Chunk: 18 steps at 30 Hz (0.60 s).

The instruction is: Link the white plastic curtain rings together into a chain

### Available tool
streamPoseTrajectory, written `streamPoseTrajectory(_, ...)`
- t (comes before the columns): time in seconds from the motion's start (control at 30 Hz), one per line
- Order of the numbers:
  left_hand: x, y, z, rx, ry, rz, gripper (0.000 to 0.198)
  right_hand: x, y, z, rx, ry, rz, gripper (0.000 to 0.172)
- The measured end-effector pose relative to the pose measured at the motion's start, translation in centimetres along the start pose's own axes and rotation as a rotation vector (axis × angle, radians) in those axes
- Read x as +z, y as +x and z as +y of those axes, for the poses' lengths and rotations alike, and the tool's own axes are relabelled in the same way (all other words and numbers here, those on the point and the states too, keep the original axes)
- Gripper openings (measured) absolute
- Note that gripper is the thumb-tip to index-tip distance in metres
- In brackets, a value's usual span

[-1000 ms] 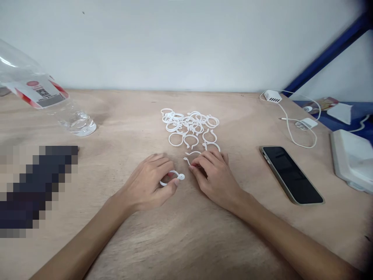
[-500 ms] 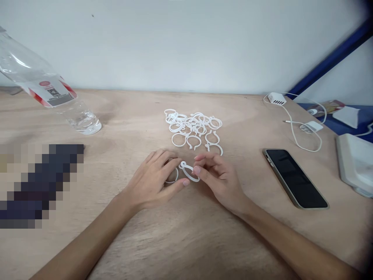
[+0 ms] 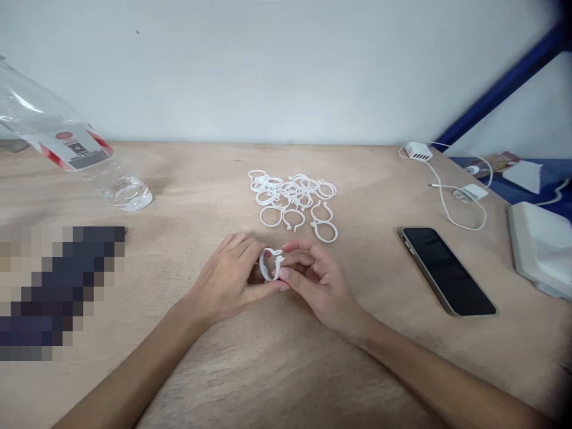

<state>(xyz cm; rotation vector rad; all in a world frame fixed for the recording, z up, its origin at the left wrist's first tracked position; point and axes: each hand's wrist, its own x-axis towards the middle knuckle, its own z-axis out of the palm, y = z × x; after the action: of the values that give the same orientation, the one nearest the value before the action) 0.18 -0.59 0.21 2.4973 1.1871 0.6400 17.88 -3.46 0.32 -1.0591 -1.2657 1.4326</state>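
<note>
Between my two hands, a white plastic ring (image 3: pixel 263 268) stands tilted up off the wood, its small end clasp apart at the upper right. My left hand (image 3: pixel 230 271) is curled around its left side, thumb along the bottom. My right hand (image 3: pixel 319 277) pinches the ring's right side between thumb and fingers. Whether a second ring lies against the held one I cannot tell, as my fingers cover part of it. Just beyond my hands is a loose pile of similar white rings (image 3: pixel 290 192), several with gaps at their clasps. One ring (image 3: pixel 328 240) lies nearest my right hand.
A phone (image 3: pixel 448 271) lies on the wooden table (image 3: pixel 250 369) to the right. Behind it are a white charger (image 3: pixel 419 151) with a cable and a white box-like object (image 3: pixel 538 250). A clear water bottle (image 3: pixel 75 143) stands at the left, near a pixelated dark patch.
The ring has been raised and turned more upright, its ends now at the upper right. My right hand has moved left, closer to my left hand. The view has shifted slightly.
</note>
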Motion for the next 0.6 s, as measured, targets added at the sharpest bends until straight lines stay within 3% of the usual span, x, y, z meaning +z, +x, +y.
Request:
streamPoseTrajectory(0.3,0.25,-0.45,-0.24,0.167,0.237,0.236,0.027,0.19,0.07,0.27,0.01,0.079,0.076,0.016)
streamPoseTrajectory(0.47,0.05,-0.63,-0.27,0.158,0.183,0.203,0.037,-0.11,0.3,0.24,-0.006,0.034,0.114,0.014)
streamPoseTrajectory(0.6,-0.12,-0.44,-0.04,0.116,0.104,0.096,0.038,-0.19,0.35,0.19,-0.042,0.073,0.027,0.012)
